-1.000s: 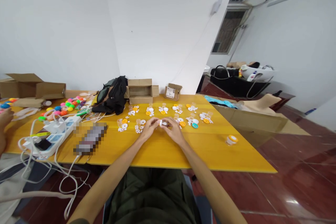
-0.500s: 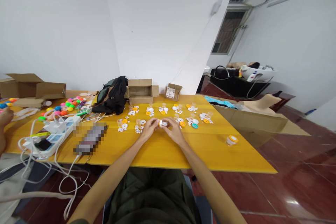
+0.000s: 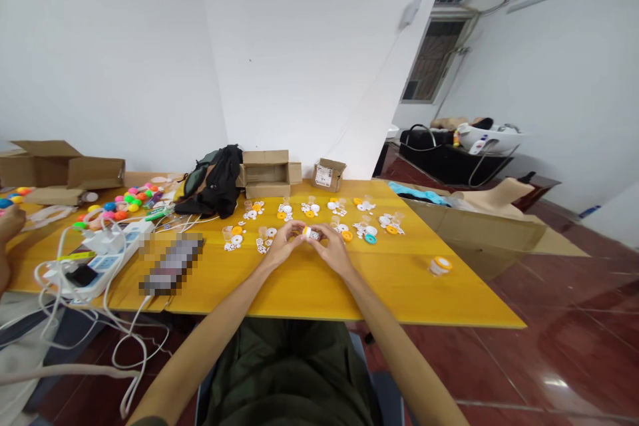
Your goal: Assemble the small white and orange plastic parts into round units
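Note:
Both my hands meet over the middle of the yellow table (image 3: pixel 309 286). My left hand (image 3: pixel 283 244) and my right hand (image 3: pixel 330 246) pinch a small clear jar with an orange and white cap (image 3: pixel 310 233) between their fingertips, holding it just above the tabletop. Around and behind the hands lie several small groups of white and orange round parts (image 3: pixel 309 210) with little clear cups. A teal ring (image 3: pixel 370 238) lies to the right of my right hand. A capped small jar (image 3: pixel 440 265) stands alone near the table's right edge.
A power strip with white cables (image 3: pixel 102 253) and a blurred dark object (image 3: pixel 172 263) lie at left. Colourful balls (image 3: pixel 127 203), a black bag (image 3: pixel 214 183) and cardboard boxes (image 3: pixel 267 173) sit at the back. Another person's hand (image 3: pixel 8 226) rests at far left. A large carton (image 3: pixel 479 226) stands beside the table.
My hands have lifted slightly and turned the small jar between the fingertips; its orange cap shows more. Nothing else on the table has moved.

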Motion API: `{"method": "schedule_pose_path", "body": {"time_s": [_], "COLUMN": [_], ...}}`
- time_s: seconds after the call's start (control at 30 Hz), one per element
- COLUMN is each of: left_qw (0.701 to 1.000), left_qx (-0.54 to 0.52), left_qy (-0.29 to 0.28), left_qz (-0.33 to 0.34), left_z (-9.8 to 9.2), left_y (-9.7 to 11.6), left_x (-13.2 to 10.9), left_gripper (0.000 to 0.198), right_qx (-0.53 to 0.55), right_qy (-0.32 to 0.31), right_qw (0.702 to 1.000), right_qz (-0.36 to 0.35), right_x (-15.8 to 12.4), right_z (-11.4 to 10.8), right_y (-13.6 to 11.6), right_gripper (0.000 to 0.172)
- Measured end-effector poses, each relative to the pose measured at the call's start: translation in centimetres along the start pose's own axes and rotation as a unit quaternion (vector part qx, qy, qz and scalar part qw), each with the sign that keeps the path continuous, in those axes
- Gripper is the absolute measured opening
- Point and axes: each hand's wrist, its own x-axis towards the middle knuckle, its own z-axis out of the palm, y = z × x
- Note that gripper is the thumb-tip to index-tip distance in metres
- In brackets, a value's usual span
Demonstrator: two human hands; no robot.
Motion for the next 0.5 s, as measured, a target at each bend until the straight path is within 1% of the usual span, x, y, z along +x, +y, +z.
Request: {"method": "schedule_pose_path", "body": {"time_s": [0.07,0.13,0.27,0.5], "left_qw": [1.0,0.999,0.999,0.999], "left_qx": [0.003,0.016,0.044,0.05], "left_qy": [0.019,0.025,0.009,-0.004], "left_qz": [-0.004,-0.014,-0.022,0.001], "left_z": [0.13,0.24,0.27,0.08], "left_y": [0.01,0.03,0.04,-0.05], "left_x": [-0.08,-0.16,-0.2,-0.11], "left_gripper": [0.038,0.036,0.035,0.032], "right_qx": [0.002,0.003,-0.008,-0.026], "right_qy": [0.001,0.0,-0.008,-0.016], "right_qw": [1.0,1.0,1.0,0.999], "right_qz": [-0.008,-0.019,-0.024,-0.011], "right_x": [-0.02,-0.05,-0.09,-0.24], "right_z": [0.04,0.06,0.02,-0.28], "right_y": [-0.1,-0.17,-0.12,0.45], "right_gripper": [0.014,0.015,0.014,0.015]}}
